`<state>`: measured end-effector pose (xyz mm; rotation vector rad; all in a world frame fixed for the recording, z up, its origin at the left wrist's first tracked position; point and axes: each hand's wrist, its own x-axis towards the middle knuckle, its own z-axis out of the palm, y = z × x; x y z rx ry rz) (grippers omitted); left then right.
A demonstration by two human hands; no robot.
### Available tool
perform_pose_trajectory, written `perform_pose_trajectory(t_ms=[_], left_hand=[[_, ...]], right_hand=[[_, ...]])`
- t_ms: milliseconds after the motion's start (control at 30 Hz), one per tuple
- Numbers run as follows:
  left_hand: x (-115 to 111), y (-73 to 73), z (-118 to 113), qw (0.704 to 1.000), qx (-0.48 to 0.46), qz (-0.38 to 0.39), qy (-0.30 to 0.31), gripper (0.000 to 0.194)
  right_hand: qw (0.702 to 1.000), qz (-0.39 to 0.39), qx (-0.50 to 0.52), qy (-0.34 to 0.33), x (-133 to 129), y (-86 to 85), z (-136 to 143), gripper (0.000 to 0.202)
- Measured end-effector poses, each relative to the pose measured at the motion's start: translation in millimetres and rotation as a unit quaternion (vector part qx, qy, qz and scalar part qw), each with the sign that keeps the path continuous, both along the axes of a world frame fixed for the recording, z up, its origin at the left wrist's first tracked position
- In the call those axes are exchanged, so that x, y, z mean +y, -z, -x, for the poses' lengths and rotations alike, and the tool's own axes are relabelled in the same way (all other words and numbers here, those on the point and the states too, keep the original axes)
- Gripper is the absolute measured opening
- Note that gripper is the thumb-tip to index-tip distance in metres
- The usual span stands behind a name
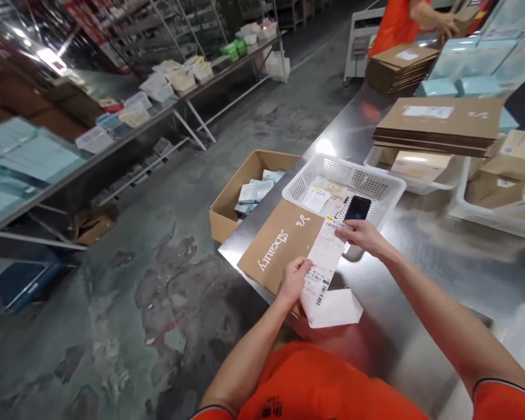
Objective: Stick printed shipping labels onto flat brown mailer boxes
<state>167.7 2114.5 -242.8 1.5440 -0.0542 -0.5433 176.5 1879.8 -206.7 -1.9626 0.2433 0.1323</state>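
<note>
A printed shipping label (326,259) lies slanted over the right side of a flat brown cardboard box (271,239) with white lettering. My left hand (294,279) pinches the label's near left edge above the box. At the label's far end, the fingers of my right hand (362,235) are closed on its upper right corner. A folded white sheet of paper (338,308) extends from under the label toward my body. Just beyond my right hand, a black phone (357,209) rests in a white perforated basket (345,175) with some papers.
An open carton (256,157) of light-blue boxes stands beyond the metal table's (420,256) left edge. Stacked flat cardboard (437,125) sits at right above white baskets of boxes. Another person in orange (389,26) works at the far end. A shelf table (175,108) with bins runs along the left.
</note>
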Motion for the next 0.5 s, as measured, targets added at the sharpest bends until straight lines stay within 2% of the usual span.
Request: perform_pose_trajectory(t_ms=[33,100,167,233,267,333,500], left_hand=[[-4,2.6,1,1.000,-0.013,-0.005,-0.004,0.037],[-10,10.4,0,0.999,-0.020,-0.001,-0.042,0.037],[-12,21.0,-5,0.994,-0.017,0.001,-0.104,0.039],[-9,32.8,-12,0.988,-0.028,-0.024,-0.149,0.041],[-7,38.1,-15,0.986,-0.038,-0.040,-0.154,0.042],[-3,46.6,-17,0.985,-0.061,-0.073,-0.143,0.039],[0,57.2,-3,0.980,-0.123,-0.113,-0.106,0.034]], right_hand=[[1.000,-0.007,-0.012,0.027,-3,7.2,5,0.053],[0.992,-0.009,-0.024,0.123,-17,22.8,6,0.051],[0.969,0.016,-0.024,0.247,-38,35.2,-4,0.045],[0.943,0.052,-0.015,0.329,-61,42.4,-22,0.038],[0.938,0.068,-0.008,0.340,-72,44.7,-34,0.036],[0.943,0.094,0.015,0.320,-88,49.0,-60,0.031],[0.965,0.152,0.104,0.188,-93,66.9,-128,0.014]])
